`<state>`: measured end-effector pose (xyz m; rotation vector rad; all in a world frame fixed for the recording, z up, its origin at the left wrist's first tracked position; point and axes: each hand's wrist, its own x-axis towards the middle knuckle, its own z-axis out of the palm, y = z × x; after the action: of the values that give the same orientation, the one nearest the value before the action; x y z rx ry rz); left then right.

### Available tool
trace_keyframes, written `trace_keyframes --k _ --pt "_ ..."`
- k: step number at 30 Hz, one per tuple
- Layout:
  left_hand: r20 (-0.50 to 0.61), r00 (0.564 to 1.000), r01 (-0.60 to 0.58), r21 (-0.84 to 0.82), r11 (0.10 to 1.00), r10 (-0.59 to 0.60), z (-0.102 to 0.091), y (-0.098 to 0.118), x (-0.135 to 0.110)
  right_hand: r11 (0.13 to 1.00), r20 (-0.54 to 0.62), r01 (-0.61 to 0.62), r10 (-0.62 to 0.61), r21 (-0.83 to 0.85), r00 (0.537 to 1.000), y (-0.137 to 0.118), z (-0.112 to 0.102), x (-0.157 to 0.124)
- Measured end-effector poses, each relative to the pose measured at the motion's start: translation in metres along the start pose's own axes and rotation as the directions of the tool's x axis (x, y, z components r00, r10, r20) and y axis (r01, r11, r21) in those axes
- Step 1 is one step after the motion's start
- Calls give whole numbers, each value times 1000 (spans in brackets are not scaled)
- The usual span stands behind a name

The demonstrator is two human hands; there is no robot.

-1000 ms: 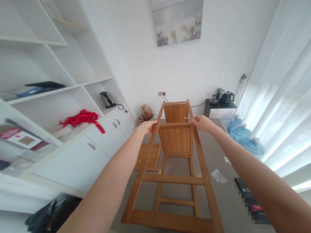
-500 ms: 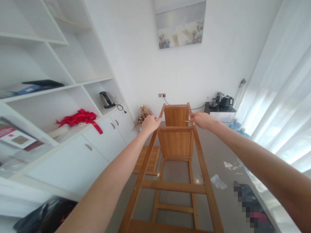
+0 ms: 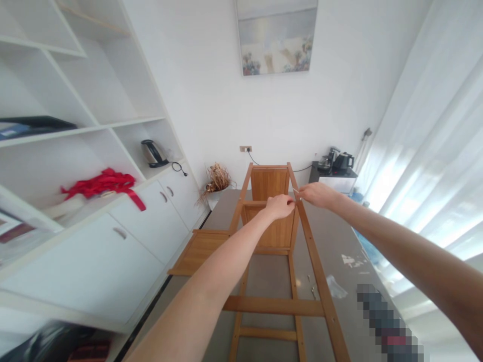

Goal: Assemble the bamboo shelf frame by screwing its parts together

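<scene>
A wooden frame [image 3: 277,305] with rails, crossbars and slatted panels stretches away from me over a grey surface. My right hand [image 3: 317,195] is closed at the far part of its right rail, gripping a thin pale metal tool that looks like a hex key [image 3: 295,190]. Reaching across the frame, my left hand [image 3: 279,206] has its fingers pinched beside that same rail, close to my right hand. Whatever the left fingertips hold is hidden or too small to make out. Small bolts [image 3: 313,291] lie inside the right rail.
A separate wooden panel [image 3: 199,246] lies left of the frame. To the right are a clear plastic bag [image 3: 335,286] and white scraps [image 3: 352,260]. White cabinets [image 3: 124,251] line the left, curtains [image 3: 426,151] the right. Dried plants [image 3: 218,177] stand by the far wall.
My left hand has left the left rail and crossed right to the right rail, near my right hand. My right hand stays at the right rail with the tool. The view has shifted slightly.
</scene>
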<state>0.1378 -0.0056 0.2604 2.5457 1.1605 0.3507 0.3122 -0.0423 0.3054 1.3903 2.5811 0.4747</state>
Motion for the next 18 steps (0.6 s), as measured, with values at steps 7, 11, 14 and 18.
trace_keyframes --k 7,11,14,18 --pt "17 1000 1 9 1000 -1 0 -1 1 999 52 -31 32 -24 998 -2 -8 9" --pt "13 1000 3 8 1000 -3 2 -2 0 996 113 -61 69 -69 991 -6 -16 12" --pt "0 1000 -4 12 1000 4 4 -4 -1 994 123 -69 79 -80 989 -9 -22 13" --pt "-3 1000 -9 28 1000 9 6 -5 -3 992 111 -104 111 -67 988 -15 -28 17"
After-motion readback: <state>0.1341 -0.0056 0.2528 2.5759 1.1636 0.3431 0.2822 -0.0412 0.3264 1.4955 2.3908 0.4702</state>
